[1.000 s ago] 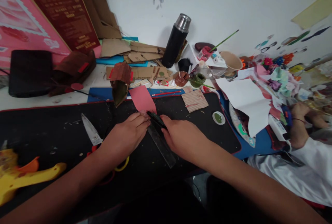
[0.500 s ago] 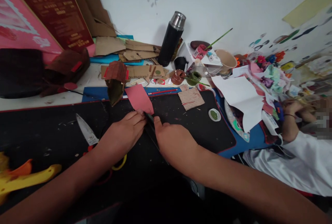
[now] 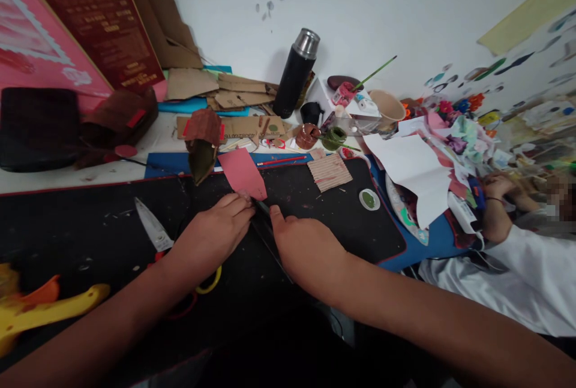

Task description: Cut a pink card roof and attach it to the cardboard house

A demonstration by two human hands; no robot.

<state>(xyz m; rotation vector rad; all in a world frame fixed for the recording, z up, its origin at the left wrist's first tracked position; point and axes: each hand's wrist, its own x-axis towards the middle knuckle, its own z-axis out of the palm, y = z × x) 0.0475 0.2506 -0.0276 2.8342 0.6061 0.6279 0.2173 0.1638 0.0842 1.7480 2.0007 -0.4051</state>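
Observation:
A pink sheet of paper (image 3: 242, 173) lies on the black mat (image 3: 90, 220). My left hand (image 3: 211, 238) rests with its fingers flat on the sheet's near corner, next to a dark ruler (image 3: 272, 248) that runs toward me between both hands. My right hand (image 3: 306, 244) is closed around a black cutter (image 3: 261, 207). Only the cutter's tip shows, at the paper's near edge by the ruler; the hand hides the rest.
Scissors (image 3: 153, 231) lie left of my left wrist, and a yellow plastic tool (image 3: 45, 309) lies at the near left. A black flask (image 3: 294, 73), a paper cup (image 3: 387, 106), paint pots, cardboard scraps and white paper (image 3: 414, 163) crowd the back and right. Another person's hand (image 3: 495, 187) works at the right.
My right hand has drawn slightly back toward me along the ruler, and the cutter is now mostly hidden. My left hand stays on the pink paper. The view shifted a little.

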